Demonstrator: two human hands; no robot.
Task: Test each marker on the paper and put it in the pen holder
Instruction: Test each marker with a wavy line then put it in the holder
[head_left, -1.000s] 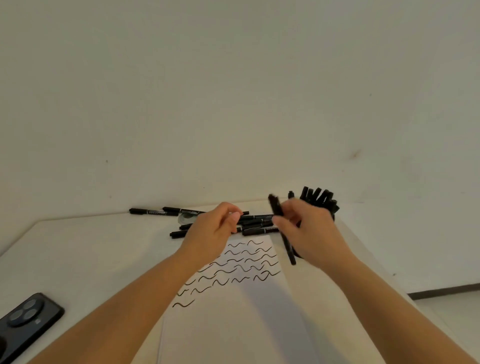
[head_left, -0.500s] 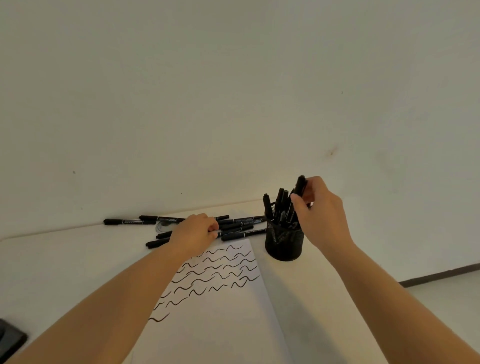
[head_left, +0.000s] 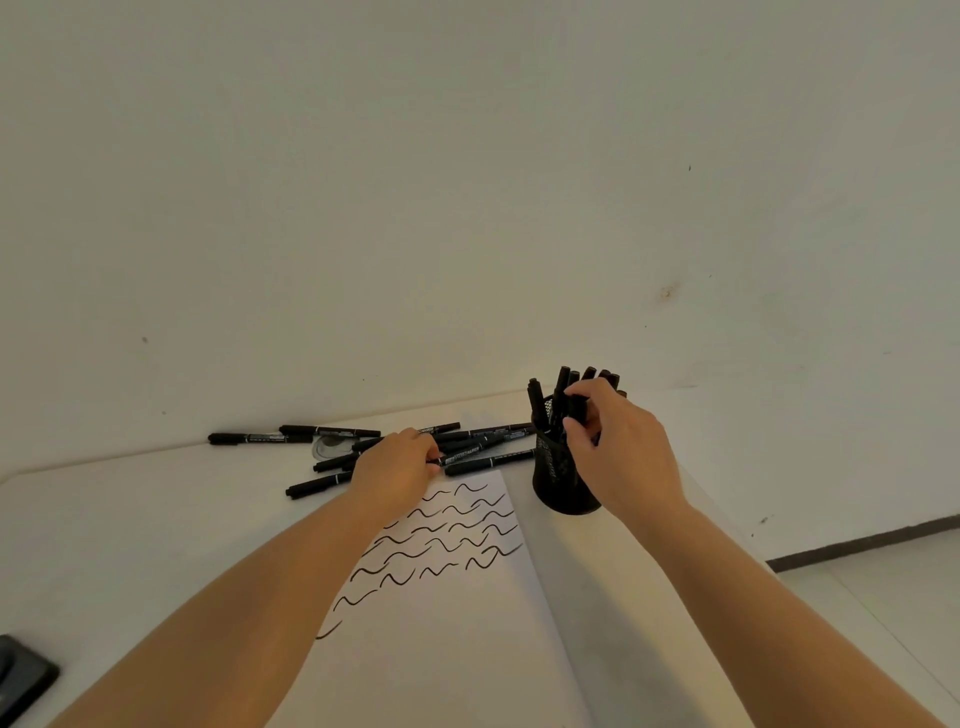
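Head view: right hand (head_left: 621, 452) lowers marker (head_left: 575, 406) into holder (head_left: 563, 480).

The right hand (head_left: 621, 452) covers part of the pen holder (head_left: 558, 480). The phone (head_left: 21, 680) (bottom left) is cut off. Words on the markers (head_left: 467, 447) are too small.

**Bystanders on the bench**

A dark phone (head_left: 23, 678) is lying at the near corner of the white bench (head_left: 130, 519), well to the left of the left hand (head_left: 397, 467). A pale wall (head_left: 467, 208) is rising beyond both hands, and a dark baseboard (head_left: 862, 545) is running along it, right of the right hand (head_left: 618, 457).
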